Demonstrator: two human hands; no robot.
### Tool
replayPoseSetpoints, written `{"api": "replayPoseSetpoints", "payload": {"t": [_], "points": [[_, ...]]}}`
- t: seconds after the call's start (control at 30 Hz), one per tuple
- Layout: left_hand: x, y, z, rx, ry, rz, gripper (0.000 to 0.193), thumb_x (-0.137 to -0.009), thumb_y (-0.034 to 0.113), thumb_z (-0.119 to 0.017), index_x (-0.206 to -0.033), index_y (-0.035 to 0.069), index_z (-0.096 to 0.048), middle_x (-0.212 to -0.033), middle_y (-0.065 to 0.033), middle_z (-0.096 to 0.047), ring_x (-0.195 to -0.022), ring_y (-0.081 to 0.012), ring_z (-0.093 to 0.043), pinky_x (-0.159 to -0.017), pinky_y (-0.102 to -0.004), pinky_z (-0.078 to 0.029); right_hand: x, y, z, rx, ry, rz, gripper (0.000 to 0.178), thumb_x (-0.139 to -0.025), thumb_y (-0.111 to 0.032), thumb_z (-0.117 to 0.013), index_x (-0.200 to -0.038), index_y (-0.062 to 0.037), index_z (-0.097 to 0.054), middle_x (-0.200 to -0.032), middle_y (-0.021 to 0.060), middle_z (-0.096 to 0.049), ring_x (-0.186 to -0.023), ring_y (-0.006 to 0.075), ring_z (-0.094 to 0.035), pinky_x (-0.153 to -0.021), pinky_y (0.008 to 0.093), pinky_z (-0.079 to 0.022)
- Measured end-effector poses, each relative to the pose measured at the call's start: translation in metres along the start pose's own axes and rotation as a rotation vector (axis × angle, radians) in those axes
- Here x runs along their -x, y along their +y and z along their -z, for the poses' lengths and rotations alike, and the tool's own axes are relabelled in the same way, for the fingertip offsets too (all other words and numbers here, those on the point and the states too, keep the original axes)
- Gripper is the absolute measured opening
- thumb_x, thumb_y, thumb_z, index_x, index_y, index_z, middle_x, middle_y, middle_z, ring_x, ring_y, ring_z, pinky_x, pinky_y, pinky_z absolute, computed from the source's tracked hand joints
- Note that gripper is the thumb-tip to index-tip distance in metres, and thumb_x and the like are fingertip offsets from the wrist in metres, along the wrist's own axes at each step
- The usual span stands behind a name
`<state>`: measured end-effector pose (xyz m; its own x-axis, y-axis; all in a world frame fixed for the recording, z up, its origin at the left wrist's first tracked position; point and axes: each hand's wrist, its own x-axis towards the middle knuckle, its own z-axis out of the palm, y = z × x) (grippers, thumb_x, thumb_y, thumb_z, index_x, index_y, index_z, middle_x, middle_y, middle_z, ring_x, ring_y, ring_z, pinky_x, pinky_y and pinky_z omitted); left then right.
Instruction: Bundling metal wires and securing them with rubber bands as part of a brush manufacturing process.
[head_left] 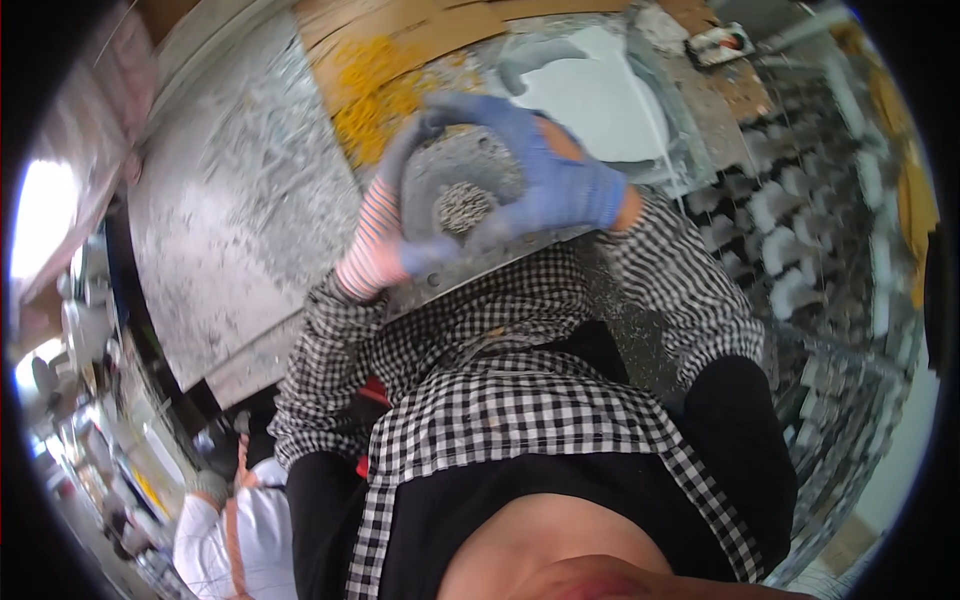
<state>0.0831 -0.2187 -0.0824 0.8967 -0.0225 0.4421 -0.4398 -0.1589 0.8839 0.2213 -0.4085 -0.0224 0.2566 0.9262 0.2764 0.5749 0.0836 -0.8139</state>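
Note:
Both my gloved hands curve around a round grey dish-like piece [415, 195] on the metal work surface, blurred by motion. My left hand [378, 240], in a pink-and-white striped glove with grey-blue fingers, wraps its left side. Around the far and right side bends my right hand [555, 180], in a blue glove with a hole that bares skin on its back. Fingers meet at the far rim, and the thumbs lie along the near side. In the middle sits a clump of small light-grey bits [465, 207]. What exactly the fingertips press on is smeared.
Yellow bits [375, 90] lie scattered on cardboard [450, 30] at the far side. Beyond my right hand is a tray of whitish material [600, 95]. Racks of grey pieces [800, 230] stand at right. A scuffed metal tabletop [230, 200] stretches left. Another person [240, 535] is at lower left.

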Motion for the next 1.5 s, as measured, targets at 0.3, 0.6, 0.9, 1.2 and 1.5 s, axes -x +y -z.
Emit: {"api": "replayPoseSetpoints", "payload": {"t": [0.3,0.6,0.9,1.2,1.5], "points": [[-0.097,0.032,-0.052,-1.044,-0.672,0.472,0.055,-0.096,0.053,-0.056,-0.123,0.006,-0.068,-0.099,-0.021,-0.072,-0.094,-0.0381,-0.07,-0.086,-0.0442,-0.056,0.028,0.1,-0.108,-0.404,-0.213,-0.402,0.061,-0.11,-0.041,-0.034,-0.161,-0.011,-0.019,-0.168,0.0136,-0.016,-0.153,0.0271,-0.023,-0.124,0.0419,-0.027],[-0.067,0.032,-0.051,-1.006,-0.601,0.316,0.045,-0.091,0.045,-0.063,-0.114,0.009,-0.072,-0.099,-0.0178,-0.071,-0.1,-0.0359,-0.068,-0.089,-0.0469,-0.054,0.001,0.092,-0.107,0.168,-0.036,-0.136,0.052,-0.095,-0.041,-0.066,-0.137,-0.0136,-0.054,-0.134,0.0115,-0.06,-0.124,0.0261,-0.056,-0.11,0.0384,-0.044],[-0.094,0.031,-0.036,-0.695,-0.411,0.272,0.054,-0.092,0.052,-0.063,-0.115,0.004,-0.071,-0.096,-0.0207,-0.073,-0.093,-0.0354,-0.071,-0.085,-0.0448,-0.056,0.002,0.075,-0.099,0.065,0.273,0.175,0.037,-0.087,-0.036,-0.07,-0.114,-0.0113,-0.068,-0.11,0.0106,-0.07,-0.106,0.0261,-0.065,-0.095,0.0391,-0.053],[-0.084,0.02,-0.038,-0.788,-0.534,0.466,0.052,-0.091,0.048,-0.065,-0.115,0.003,-0.072,-0.1,-0.0199,-0.074,-0.096,-0.0355,-0.071,-0.088,-0.0434,-0.056,0.003,0.102,-0.127,0.09,0.236,0.219,0.034,-0.086,-0.034,-0.071,-0.111,-0.0116,-0.068,-0.11,0.0113,-0.07,-0.102,0.0246,-0.065,-0.094,0.0377,-0.054],[-0.082,0.018,-0.033,-0.578,-0.386,0.701,0.042,-0.091,0.04,-0.065,-0.112,0.004,-0.073,-0.103,-0.0189,-0.074,-0.098,-0.0356,-0.071,-0.089,-0.0423,-0.056,-0.002,0.121,-0.127,0.173,-0.276,-0.009,0.036,-0.089,-0.033,-0.07,-0.115,-0.0088,-0.067,-0.116,0.0143,-0.068,-0.105,0.0236,-0.064,-0.093,0.0381,-0.055]]}}
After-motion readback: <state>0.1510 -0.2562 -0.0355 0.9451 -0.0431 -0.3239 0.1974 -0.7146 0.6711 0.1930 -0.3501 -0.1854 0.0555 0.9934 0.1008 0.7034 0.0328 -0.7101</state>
